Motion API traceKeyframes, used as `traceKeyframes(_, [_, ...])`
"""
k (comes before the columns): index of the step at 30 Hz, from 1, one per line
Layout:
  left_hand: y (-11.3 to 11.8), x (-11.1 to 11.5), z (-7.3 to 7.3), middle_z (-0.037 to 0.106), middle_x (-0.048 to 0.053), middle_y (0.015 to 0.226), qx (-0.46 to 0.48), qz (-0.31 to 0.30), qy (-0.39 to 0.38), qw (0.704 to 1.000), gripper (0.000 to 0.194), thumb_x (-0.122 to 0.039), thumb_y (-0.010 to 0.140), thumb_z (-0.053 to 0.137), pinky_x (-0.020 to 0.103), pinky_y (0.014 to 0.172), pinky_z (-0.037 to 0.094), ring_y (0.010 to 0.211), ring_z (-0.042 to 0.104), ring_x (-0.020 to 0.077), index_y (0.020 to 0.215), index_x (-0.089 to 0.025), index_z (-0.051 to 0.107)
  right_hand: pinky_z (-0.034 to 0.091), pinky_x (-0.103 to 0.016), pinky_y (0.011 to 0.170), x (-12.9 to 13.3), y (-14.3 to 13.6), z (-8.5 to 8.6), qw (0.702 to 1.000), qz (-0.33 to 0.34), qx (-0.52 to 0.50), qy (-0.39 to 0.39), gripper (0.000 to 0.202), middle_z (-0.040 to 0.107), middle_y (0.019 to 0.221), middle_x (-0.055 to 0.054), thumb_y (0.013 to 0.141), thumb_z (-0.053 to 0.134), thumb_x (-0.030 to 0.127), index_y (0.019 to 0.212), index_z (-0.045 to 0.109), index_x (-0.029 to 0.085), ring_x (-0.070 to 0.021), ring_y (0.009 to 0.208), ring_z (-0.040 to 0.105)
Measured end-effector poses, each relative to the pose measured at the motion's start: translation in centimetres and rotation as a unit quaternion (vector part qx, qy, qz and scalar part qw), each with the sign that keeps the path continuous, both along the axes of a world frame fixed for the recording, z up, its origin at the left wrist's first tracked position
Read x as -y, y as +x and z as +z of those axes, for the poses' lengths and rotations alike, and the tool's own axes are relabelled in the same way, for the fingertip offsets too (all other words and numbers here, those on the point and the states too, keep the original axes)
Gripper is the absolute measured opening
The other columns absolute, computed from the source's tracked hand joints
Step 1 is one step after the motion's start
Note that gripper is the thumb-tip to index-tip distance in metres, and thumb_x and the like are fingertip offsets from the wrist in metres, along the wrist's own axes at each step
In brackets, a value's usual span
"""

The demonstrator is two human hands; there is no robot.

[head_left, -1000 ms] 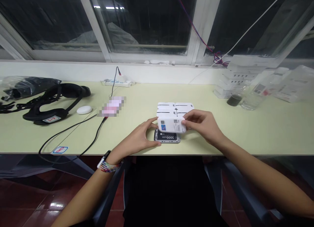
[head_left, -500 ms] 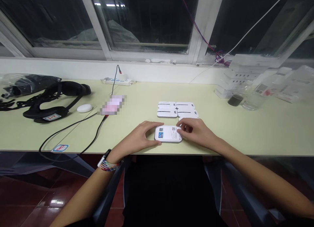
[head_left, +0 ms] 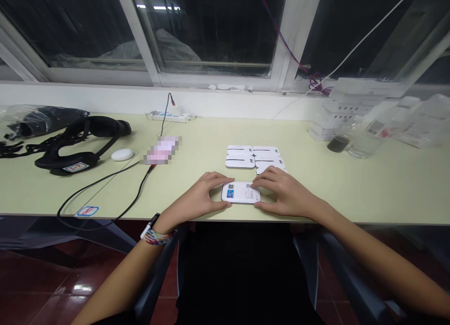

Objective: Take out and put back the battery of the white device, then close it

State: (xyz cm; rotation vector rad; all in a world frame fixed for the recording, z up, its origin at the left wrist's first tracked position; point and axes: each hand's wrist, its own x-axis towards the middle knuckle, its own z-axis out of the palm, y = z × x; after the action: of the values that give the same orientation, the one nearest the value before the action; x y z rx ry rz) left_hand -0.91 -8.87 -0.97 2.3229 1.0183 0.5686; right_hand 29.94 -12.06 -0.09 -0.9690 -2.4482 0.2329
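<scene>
Between my hands, close to the table's front edge, lies a flat white rounded device (head_left: 240,193) with a blue sticker and printed codes on its top. My left hand (head_left: 197,196) grips its left end, thumb at the near edge and fingers at the far edge. Around the right end curls my right hand (head_left: 286,191), its thumb at the near corner and fingers over the far side. Just beyond it sit several white rounded pieces (head_left: 240,162) with black lines and letters, set in two columns. My right hand partly hides the nearest one on the right.
A black headset (head_left: 82,147), a white oval case (head_left: 122,154) and a blurred-out pinkish item (head_left: 162,150) by a black cable (head_left: 101,180) are on the left. A power strip (head_left: 172,117) lies along the wall. White boxes (head_left: 319,128) and clear bottles (head_left: 363,144) stand at the right.
My right thumb has moved from the top of the white device down to its near edge, and the fingers have spread along its far side. My left hand keeps its place.
</scene>
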Motion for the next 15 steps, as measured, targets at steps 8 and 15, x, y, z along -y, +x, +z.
traceKeyframes(8, [0.04,0.04,0.11,0.068,0.004,0.138,0.015,0.01,0.007,1.0,0.055,-0.036,0.089,0.084,0.047,0.118,0.049,0.135,0.061,0.031,0.141,-0.034,0.068,0.057,-0.052,0.096,0.01,-0.09,-0.37,1.0,-0.006,-0.01,-0.023,0.033,0.074,0.119,-0.009,0.095,0.079,0.039,0.126,0.074,0.027,-0.0324,0.116,0.062])
traceKeyframes(15, [0.11,0.14,-0.04,0.065,0.006,0.142,0.023,-0.016,0.051,0.998,0.046,-0.03,0.093,0.08,0.046,0.122,0.047,0.136,0.06,0.0279,0.138,-0.03,0.07,0.057,-0.054,0.098,0.16,-0.12,-0.6,0.999,0.015,0.002,0.045,0.03,0.074,0.126,-0.012,0.097,0.074,0.034,0.126,0.073,0.024,-0.0332,0.119,0.062])
